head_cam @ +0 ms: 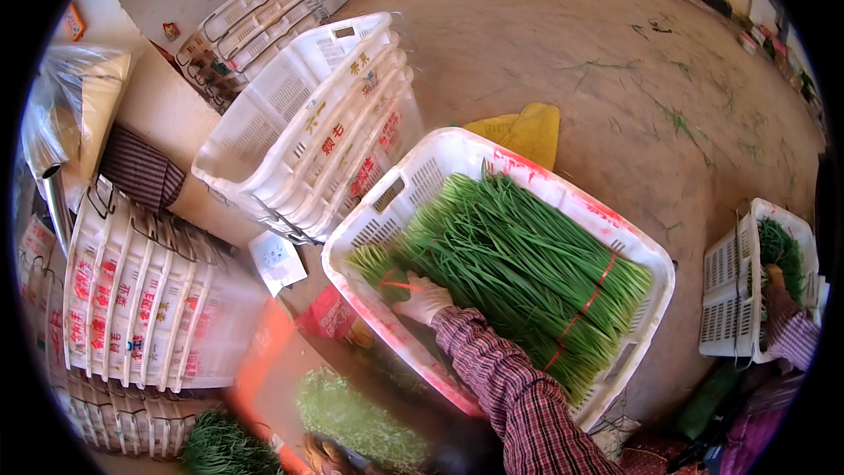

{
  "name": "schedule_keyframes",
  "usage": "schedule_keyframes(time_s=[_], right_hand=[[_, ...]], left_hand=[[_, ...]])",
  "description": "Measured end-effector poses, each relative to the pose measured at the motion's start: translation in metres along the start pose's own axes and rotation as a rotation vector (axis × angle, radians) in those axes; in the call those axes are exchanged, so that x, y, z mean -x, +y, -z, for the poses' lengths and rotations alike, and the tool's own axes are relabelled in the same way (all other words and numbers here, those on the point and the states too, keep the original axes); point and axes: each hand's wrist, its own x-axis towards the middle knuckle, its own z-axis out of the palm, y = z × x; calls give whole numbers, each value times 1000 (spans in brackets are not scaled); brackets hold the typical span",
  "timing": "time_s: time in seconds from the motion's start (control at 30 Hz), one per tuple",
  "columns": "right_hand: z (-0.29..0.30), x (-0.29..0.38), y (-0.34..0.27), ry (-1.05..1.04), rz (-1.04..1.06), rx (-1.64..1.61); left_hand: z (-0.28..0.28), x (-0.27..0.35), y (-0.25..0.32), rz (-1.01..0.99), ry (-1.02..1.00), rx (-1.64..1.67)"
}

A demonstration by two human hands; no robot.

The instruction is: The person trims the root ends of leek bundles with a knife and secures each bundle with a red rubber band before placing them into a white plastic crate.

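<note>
A white plastic crate (435,153) stands before me, holding bundles of garlic chives (508,251) laid lengthwise. Red ties (588,303) bind their pale ends at the right. My right hand (424,297), in a pale glove and below a red checked sleeve, reaches over the near rim. Its fingers rest around the left end of the nearest bundle (372,265), beside a red tie (394,280); the sleeve and hand hide part of this bundle. My left hand is out of view.
Nested white crates (310,125) stand behind the crate's left corner; another stack (145,297) leans at left. A yellow sack (535,135) lies beyond. Pale green trimmings (359,412) lie below, beside an orange edge (264,349). At right, another person's hand (776,275) reaches into a crate (722,297) of greens.
</note>
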Motion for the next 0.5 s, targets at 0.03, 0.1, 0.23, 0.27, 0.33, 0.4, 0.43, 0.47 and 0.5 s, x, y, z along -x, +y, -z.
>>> schedule_keyframes(time_s=[0.03,0.1,0.23,0.27,0.33,0.4,0.43,0.47,0.5], right_hand=[[0,0,2,6,-3,-5],[-2,1,2,14,-3,-18],[5,7,-8,-49,-36,40],[9,7,-5,-50,-62,54],[16,7,-1,-40,-91,103],[11,14,-14,37,-65,218],[8,18,-16,73,-55,285],[-4,20,-21,130,14,342],[-13,29,-33,125,24,368]], left_hand=[[2,1,0,-8,-15,-27],[12,-2,-8,-152,-46,-117],[27,-6,-40,-246,-168,-156],[29,-8,-16,-161,-222,-101],[35,-15,36,7,-324,3],[53,-20,57,16,-348,75],[59,-20,52,26,-365,119],[68,-22,21,47,-289,284],[77,-20,-18,62,-213,447]])
